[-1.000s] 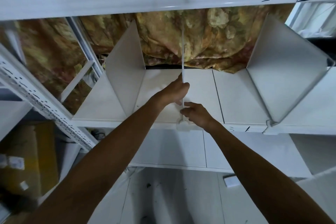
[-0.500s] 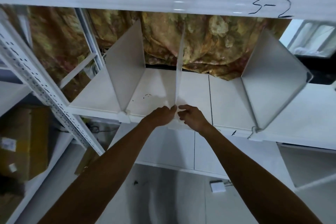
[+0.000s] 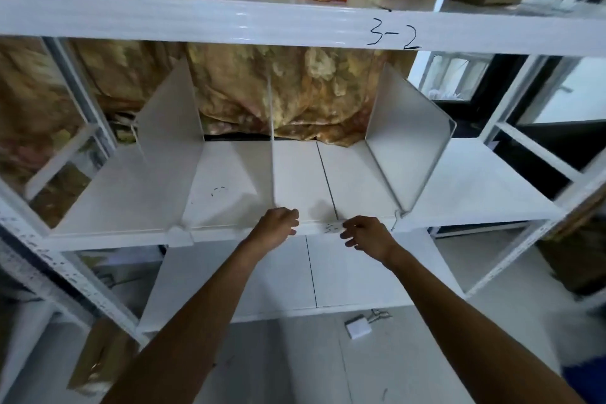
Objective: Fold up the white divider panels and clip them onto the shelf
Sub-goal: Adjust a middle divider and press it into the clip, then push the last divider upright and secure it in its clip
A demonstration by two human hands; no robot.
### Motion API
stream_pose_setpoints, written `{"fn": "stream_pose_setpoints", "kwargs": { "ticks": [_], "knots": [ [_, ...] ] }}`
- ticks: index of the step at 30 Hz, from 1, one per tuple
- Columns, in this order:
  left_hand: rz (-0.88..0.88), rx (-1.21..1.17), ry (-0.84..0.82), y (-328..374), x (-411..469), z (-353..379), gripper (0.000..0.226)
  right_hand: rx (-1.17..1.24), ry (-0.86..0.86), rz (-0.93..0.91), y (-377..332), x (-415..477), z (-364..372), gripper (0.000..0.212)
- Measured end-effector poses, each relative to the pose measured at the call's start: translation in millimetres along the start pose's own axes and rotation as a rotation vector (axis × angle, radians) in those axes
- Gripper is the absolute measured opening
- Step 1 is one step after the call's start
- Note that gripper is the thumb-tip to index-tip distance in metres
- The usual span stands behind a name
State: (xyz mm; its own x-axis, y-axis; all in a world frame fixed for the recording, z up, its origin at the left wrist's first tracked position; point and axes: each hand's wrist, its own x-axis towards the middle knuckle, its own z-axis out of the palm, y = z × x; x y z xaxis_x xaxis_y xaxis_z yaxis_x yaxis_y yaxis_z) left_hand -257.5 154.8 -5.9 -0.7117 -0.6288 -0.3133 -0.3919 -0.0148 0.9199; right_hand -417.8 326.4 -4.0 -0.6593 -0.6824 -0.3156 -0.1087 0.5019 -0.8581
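Observation:
Three white divider panels stand upright on the white shelf (image 3: 137, 200). The left panel (image 3: 167, 147) and the right panel (image 3: 406, 147) show their faces. The middle panel (image 3: 271, 141) is seen edge-on. My left hand (image 3: 278, 226) is curled at the shelf's front edge, right over the foot of the middle panel, hiding its clip. Further right, my right hand (image 3: 364, 234) hovers at the front edge with fingers loosely apart, holding nothing and clear of the panels.
An upper shelf beam (image 3: 229, 23) marked "3-2" runs overhead. A flowered cloth (image 3: 295, 92) hangs behind the shelf. Perforated metal uprights (image 3: 49, 259) stand at left, a lower shelf (image 3: 295, 272) lies beneath, and a small white box (image 3: 357, 326) rests on the floor.
My right hand has let go of the middle panel's foot and drifted right. My left hand slid down to the front edge. The view has pulled back and tilted up.

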Motion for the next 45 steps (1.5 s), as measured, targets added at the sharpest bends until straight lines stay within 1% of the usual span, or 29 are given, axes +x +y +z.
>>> {"fn": "stream_pose_setpoints", "kwargs": {
  "ticks": [3, 5, 8, 10, 11, 15, 18, 21, 24, 26, 28, 30, 33, 36, 39, 45],
  "knots": [
    [-0.006, -0.137, -0.050, -2.7, -1.8, 19.3, 0.041, 0.024, 0.057, 0.054, 16.2, -24.8, -24.0, 0.020],
    [-0.017, -0.164, -0.082, -7.1, -4.8, 36.0, 0.042, -0.006, 0.103, 0.078, 31.9, -42.2, -38.0, 0.020],
    [-0.021, -0.134, -0.146, -14.9, -7.3, 57.2, 0.039, -0.087, 0.128, 0.092, 55.7, -58.5, -53.8, 0.019],
    [-0.017, -0.105, -0.166, -16.6, -6.4, 66.8, 0.029, -0.118, 0.148, 0.098, 65.0, -61.6, -62.5, 0.019],
    [-0.009, -0.094, -0.173, -15.8, -5.2, 71.6, 0.025, -0.120, 0.157, 0.098, 67.8, -61.4, -66.6, 0.019],
    [0.046, 0.015, -0.187, -4.5, 2.5, 91.4, 0.022, -0.103, 0.164, 0.089, 73.2, -53.4, -83.4, 0.019],
    [0.079, 0.065, -0.171, 9.6, 10.5, 103.9, 0.021, -0.092, 0.159, 0.066, 73.9, -38.9, -97.5, 0.018],
    [0.113, 0.118, -0.136, 30.4, 18.3, 115.1, 0.020, -0.133, 0.158, 0.050, 74.4, -19.8, -114.7, 0.018],
    [0.148, 0.188, -0.105, 57.1, 28.6, 132.9, 0.019, -0.233, 0.151, 0.024, 77.0, 0.6, -139.9, 0.020],
    [0.186, 0.251, -0.070, 74.7, 36.1, 143.6, 0.018, -0.293, 0.141, -0.003, 75.3, 13.7, -151.8, 0.026],
    [0.264, 0.362, -0.006, 93.3, 46.6, 157.1, 0.017, -0.330, 0.139, -0.022, 72.4, 25.4, -163.4, 0.031],
    [0.296, 0.385, 0.045, 113.0, 53.4, 169.3, 0.028, -0.358, 0.130, -0.029, 73.3, 39.1, -172.3, 0.035],
    [0.272, 0.290, 0.056, 139.4, 58.6, 183.7, 0.058, -0.341, 0.089, -0.021, 75.6, 52.9, -179.9, 0.051],
    [0.307, 0.302, 0.083, 159.3, 58.9, 193.2, 0.082, -0.387, 0.034, -0.061, 76.3, 68.4, -183.6, 0.057],
    [0.351, 0.354, 0.130, 174.6, 60.0, 198.1, 0.093, -0.448, -0.006, -0.078, 72.7, 83.9, -182.9, 0.056],
    [0.385, 0.546, 0.100, 193.9, 72.9, 208.5, 0.110, -0.533, -0.010, -0.127, 68.7, 105.4, -175.5, 0.050]
  ]
}}
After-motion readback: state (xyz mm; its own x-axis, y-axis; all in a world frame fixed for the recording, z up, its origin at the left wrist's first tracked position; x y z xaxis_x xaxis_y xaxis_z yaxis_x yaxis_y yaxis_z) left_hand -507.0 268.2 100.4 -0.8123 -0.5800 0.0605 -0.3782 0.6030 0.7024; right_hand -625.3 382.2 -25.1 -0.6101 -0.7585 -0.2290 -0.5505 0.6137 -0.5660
